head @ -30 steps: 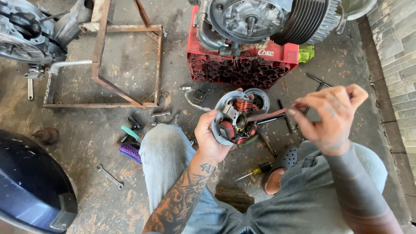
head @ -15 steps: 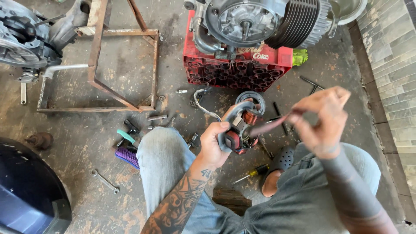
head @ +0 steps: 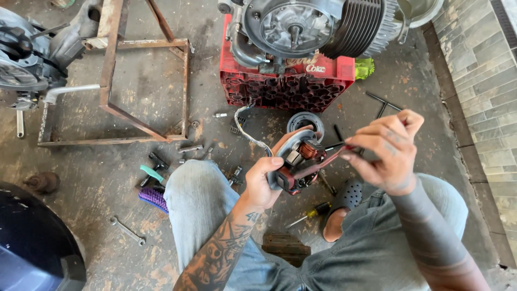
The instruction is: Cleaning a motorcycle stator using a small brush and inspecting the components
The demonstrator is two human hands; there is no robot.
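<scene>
Red plastic crate [head: 253, 89] carries an engine [head: 301, 27]; left hand [head: 266, 180] grips stator plate [head: 296, 161], right hand [head: 385, 151] pinches its red wire [head: 323, 163].

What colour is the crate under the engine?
Red, seen in the head view: the crate has the grey engine on top.

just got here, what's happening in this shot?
A seated person works over a concrete floor. The left hand grips a round stator plate with copper coils, tilted up. The right hand pinches a reddish strip that runs back to the plate. An engine sits on a red crate ahead. A screwdriver, a wrench and a purple brush lie around the knees.
</scene>
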